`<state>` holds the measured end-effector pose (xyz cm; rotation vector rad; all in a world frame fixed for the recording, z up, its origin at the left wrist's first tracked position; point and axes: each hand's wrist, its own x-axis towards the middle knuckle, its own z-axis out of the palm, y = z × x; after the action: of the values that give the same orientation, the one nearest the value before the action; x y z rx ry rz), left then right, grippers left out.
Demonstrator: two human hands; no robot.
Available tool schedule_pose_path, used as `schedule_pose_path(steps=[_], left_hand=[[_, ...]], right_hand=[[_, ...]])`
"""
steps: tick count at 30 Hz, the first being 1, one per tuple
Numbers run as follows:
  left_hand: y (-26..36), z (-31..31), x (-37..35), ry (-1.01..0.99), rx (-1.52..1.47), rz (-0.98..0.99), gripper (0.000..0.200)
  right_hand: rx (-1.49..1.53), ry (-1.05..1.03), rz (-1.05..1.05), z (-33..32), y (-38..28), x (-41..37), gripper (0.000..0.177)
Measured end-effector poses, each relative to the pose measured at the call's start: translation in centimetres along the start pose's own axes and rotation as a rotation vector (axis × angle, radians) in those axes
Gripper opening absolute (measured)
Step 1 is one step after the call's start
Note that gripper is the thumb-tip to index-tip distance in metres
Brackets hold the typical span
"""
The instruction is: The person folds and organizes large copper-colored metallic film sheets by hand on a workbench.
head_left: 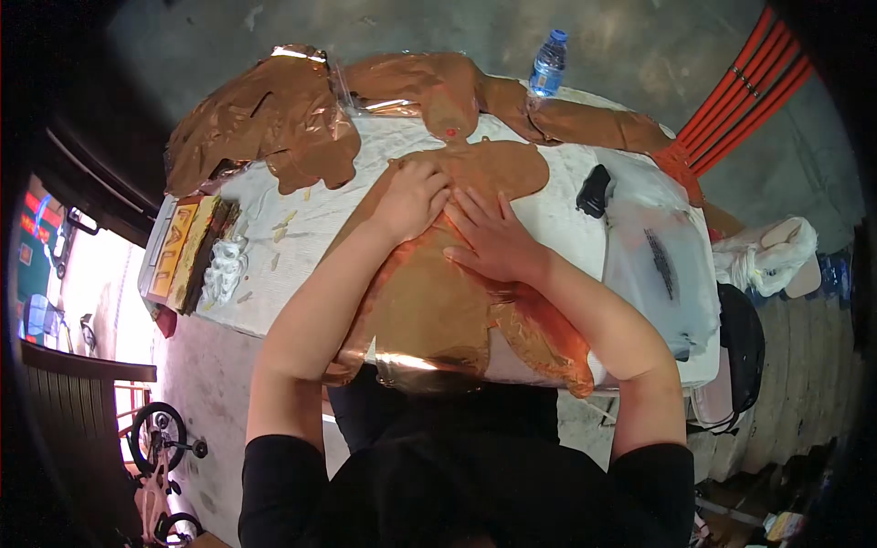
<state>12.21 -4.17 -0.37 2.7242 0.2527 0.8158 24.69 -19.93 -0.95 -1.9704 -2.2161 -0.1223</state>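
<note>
A flat, copper-coloured foil balloon (425, 310) lies across the white-covered table (292, 224) in front of me, its near end hanging over the edge. On its upper part rests my left hand (413, 199), fingers curled and closed; whatever is under the fingertips is hidden. Just to the right, my right hand (493, 239) lies flat on the foil with its fingers spread. The two hands almost touch at the fingers. Above them a rounded foil piece (448, 114) with a small red spot joins the balloon's narrow neck.
Crumpled copper foil (265, 119) and a foil strip (594, 126) line the table's far side beside a water bottle (549, 64). Clear plastic bags (653, 265) and a small black object (594, 190) lie right. Stacked packs (187, 251) stand left. Red tubes (744, 87) rise far right.
</note>
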Motion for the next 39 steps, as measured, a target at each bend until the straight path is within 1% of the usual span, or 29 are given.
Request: schedule_pose_path(steps=[1,2,3,5,6,8,9,11,15,17,18,20,23,24,25,27,29,31,32,34,35,37,38,39], left_hand=[[0.0,0.3,-0.3,0.046,0.021,0.011,0.019],[0.1,0.5,-0.5,0.040,0.012,0.012,0.019],[0.0,0.6,-0.5,0.016,0.022,-0.011,0.019],[-0.1,0.3,-0.4,-0.006,0.034,-0.033,0.020],[0.1,0.1,-0.3,-0.023,0.041,-0.034,0.021],[0.4,0.1,-0.4,-0.051,0.036,-0.036,0.022],[0.4,0.2,-0.4,-0.051,0.044,-0.047,0.022],[0.4,0.2,-0.5,-0.053,0.048,-0.054,0.023],[0.3,0.2,-0.4,-0.053,0.043,-0.052,0.026],[0.2,0.2,-0.5,-0.054,0.035,-0.059,0.027],[0.2,0.2,-0.5,-0.047,0.026,-0.058,0.028],[0.1,0.3,-0.6,-0.037,0.014,-0.055,0.028],[0.0,0.5,-0.5,0.001,0.022,-0.019,0.031],[0.1,0.4,-0.5,-0.007,0.022,-0.025,0.032],[0.0,0.4,-0.6,-0.015,0.022,-0.035,0.033],[0.0,0.4,-0.7,-0.004,0.029,-0.024,0.032],[0.0,0.2,-0.7,0.001,0.040,-0.008,0.032],[0.4,0.0,-0.6,-0.008,0.056,0.010,0.033],[0.6,-0.1,-0.5,-0.008,0.053,0.020,0.033],[0.9,-0.3,-0.3,-0.132,0.168,0.004,0.034],[1.0,-0.4,-0.3,-0.133,0.168,0.015,0.034],[1.1,-0.6,-0.1,-0.183,0.251,0.054,0.034],[1.1,-0.6,0.0,-0.183,0.258,0.066,0.034],[1.1,-0.5,-0.1,-0.179,0.289,0.072,0.034]], right_hand=[[0.035,0.046,-0.014,0.2,0.0,-0.1,0.068],[0.069,0.094,-0.031,0.2,0.2,0.0,0.067],[0.070,0.091,-0.026,-0.2,0.7,0.2,0.067],[0.520,-0.097,0.034,-1.4,2.6,1.1,0.057],[0.519,-0.099,0.034,-1.9,3.8,1.7,0.057],[0.876,0.149,0.354,-2.6,6.1,2.2,0.045],[0.878,0.150,0.364,-2.8,7.0,2.2,0.045],[0.332,0.251,0.414,-3.2,8.4,2.3,0.039],[0.206,0.244,0.445,-2.2,9.9,3.7,0.041],[0.182,0.085,0.542,-2.5,9.6,4.4,0.045],[0.179,0.084,0.540,-2.9,9.2,4.6,0.045],[0.077,-0.056,0.534,-4.2,8.4,4.7,0.045],[0.067,-0.100,0.481,-5.8,7.2,3.8,0.040],[0.267,0.074,0.383,-5.3,7.4,3.2,0.037],[0.261,0.071,0.381,-5.5,7.6,2.2,0.037],[0.159,0.015,0.443,-8.1,5.3,-0.4,0.040],[0.145,-0.207,0.576,-10.0,3.3,-2.7,0.034],[0.133,-0.378,0.599,-9.9,2.3,-5.3,0.030],[0.132,-0.373,0.608,-9.6,1.7,-6.3,0.030],[0.128,-0.292,0.654,-9.0,1.3,-7.8,0.026],[0.128,-0.285,0.662,-8.6,1.5,-8.2,0.026],[0.271,-0.262,0.621,-7.6,1.9,-8.8,0.018],[0.274,-0.249,0.626,-7.2,1.8,-9.0,0.018],[0.240,-0.186,0.598,-6.9,1.6,-9.1,0.015]])
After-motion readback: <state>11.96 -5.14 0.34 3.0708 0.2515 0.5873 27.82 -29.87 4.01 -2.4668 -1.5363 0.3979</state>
